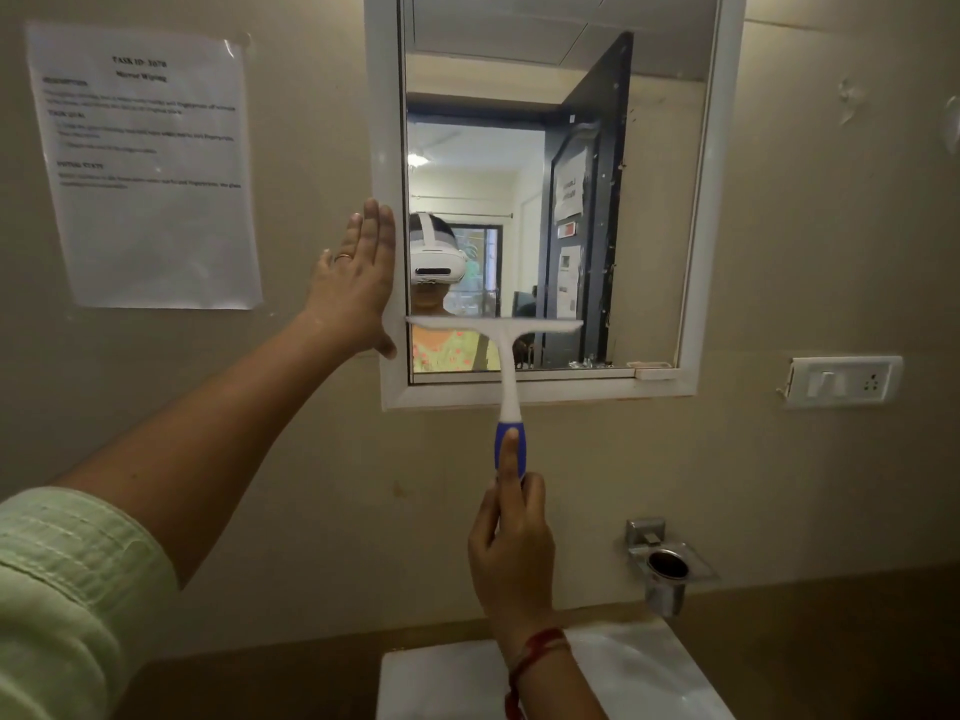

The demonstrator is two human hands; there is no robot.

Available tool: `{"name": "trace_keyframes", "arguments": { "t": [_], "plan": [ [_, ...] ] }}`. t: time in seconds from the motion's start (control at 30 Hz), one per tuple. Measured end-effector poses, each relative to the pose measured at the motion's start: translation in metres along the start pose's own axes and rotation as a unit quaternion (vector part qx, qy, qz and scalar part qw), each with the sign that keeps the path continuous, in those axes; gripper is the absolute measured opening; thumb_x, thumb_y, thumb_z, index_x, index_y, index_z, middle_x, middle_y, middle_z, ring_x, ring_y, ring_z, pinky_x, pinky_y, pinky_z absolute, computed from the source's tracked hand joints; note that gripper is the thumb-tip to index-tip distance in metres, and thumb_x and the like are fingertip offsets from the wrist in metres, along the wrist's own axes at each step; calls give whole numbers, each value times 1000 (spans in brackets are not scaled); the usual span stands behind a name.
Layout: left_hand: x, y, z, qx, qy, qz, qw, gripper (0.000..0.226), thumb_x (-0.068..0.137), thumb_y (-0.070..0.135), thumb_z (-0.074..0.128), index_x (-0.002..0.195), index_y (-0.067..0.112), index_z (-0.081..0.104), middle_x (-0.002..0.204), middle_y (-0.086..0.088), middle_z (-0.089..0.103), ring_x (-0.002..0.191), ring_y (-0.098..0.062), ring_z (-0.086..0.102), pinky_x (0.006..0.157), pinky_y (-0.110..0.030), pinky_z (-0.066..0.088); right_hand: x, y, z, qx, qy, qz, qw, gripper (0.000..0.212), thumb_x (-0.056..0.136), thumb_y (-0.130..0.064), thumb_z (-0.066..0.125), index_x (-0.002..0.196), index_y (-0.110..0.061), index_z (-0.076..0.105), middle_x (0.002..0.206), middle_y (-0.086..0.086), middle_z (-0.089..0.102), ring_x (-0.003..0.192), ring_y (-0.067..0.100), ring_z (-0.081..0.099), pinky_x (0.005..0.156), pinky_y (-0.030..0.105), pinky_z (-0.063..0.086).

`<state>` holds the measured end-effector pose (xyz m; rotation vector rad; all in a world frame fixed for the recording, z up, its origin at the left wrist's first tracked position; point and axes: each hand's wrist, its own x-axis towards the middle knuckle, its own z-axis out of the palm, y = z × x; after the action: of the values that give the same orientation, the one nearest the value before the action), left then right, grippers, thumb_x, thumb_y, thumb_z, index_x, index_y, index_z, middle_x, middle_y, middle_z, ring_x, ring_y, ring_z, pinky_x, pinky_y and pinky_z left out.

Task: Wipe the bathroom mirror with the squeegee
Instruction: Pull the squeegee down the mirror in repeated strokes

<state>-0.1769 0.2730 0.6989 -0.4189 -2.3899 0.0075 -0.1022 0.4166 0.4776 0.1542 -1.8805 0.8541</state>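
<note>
Here the right hand is wrapped around the blue grip of the squeegee, forefinger laid straight up the handle, and the white blade sits level across the lower left part of the mirror, its left tip just beside the inner edge of the frame. The left hand holds nothing — it lies flat and open against the left side of the frame and the wall beside it, apparently steadying the person. The blade looks close to the bottom of the glass, so this stroke seems nearly finished on that side, while the right strip with its dark specks looks unwiped as far as one can judge. What could go wrong from here is mostly a matter of pressure and angle: held so far down the handle, the squeegee could tip, lifting one end of the blade off the glass and leaving a streak. Run too far down, the blade would catch on the bottom lip of the frame or on the small white piece resting at the lower right corner. Any drips would fall toward the basin below — or onto the wall, if the blade is lifted away carelessly.
</note>
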Motion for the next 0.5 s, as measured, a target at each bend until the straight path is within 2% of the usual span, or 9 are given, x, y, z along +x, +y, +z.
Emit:
{"name": "trace_keyframes", "arguments": {
  "t": [0.1, 0.27, 0.4, 0.5],
  "plan": [
    [-1, 0, -1, 1, 0, 0, 1000, 147, 54, 38, 87, 141, 7, -28, 152, -10, -29, 143, -28, -17, 117, -50, 12, -35, 12, -1, -3, -38, 17, 999, 84, 84, -5, 61, 144, -29, 7, 87, -1, 49, 48, 0, 38, 53, 3, 40],
    [-2, 1, -2, 9, 3, 0, 1000, 147, 53, 38, 87, 142, 6, -27, 153, -11, -28, 143, -27, -16, 116, -50, 13, -43, 12, -9, -8, -38, 30, 999, 74, 83, -3, 63, 142, -18, 21, 84, 3, 52, 50, 1, 37, 52, 6, 41],
    [-2, 2, -2, 15, -3, -1, 1000, 147, 54, 40, 86, 142, 6, -27, 152, -11, -29, 143, -27, -16, 117, -50, 14, -38, -2, -16, 49, 25, 31, 998, 64, 91, -14, 48, 144, -32, 16, 90, -3, 49, 60, 5, 49, 55, 5, 42],
    [-3, 0, -2, 12, -3, -3, 1000, 147, 55, 41, 85, 141, 7, -29, 152, -10, -30, 143, -27, -18, 117, -49, 11, -21, -13, -20, 59, 85, 5, 995, 62, 94, -15, 42, 143, -38, 12, 88, -11, 43, 72, 1, 51, 56, 4, 41]
  ]
}}
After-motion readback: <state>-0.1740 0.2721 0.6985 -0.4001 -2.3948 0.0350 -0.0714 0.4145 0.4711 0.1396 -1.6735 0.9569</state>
